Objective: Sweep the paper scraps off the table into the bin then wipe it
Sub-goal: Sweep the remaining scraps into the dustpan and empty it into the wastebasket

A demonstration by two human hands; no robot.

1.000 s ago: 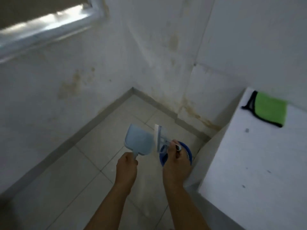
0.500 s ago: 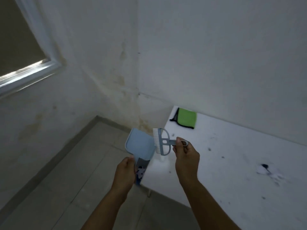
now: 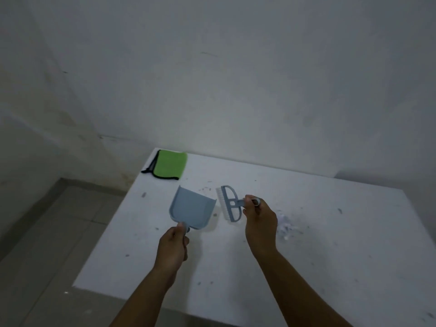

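Note:
My left hand (image 3: 173,244) grips the handle of a light blue dustpan (image 3: 192,208), held over the white table (image 3: 236,267) with its mouth pointing away from me. My right hand (image 3: 259,219) grips the handle of a small blue brush (image 3: 228,202) with white bristles, just right of the pan. A blurred patch of pale paper scraps (image 3: 286,226) lies on the table right of my right hand. Tiny dark specks dot the tabletop. A green cloth (image 3: 168,165) with black trim lies at the table's far left corner.
A white wall rises directly behind the table. Grey tiled floor (image 3: 47,232) shows to the left, beyond the table's left edge. The bin is out of view.
My view has swung right from the floor and blue bin to the tabletop. Both hands have carried the dustpan and brush from over the bin to above the table.

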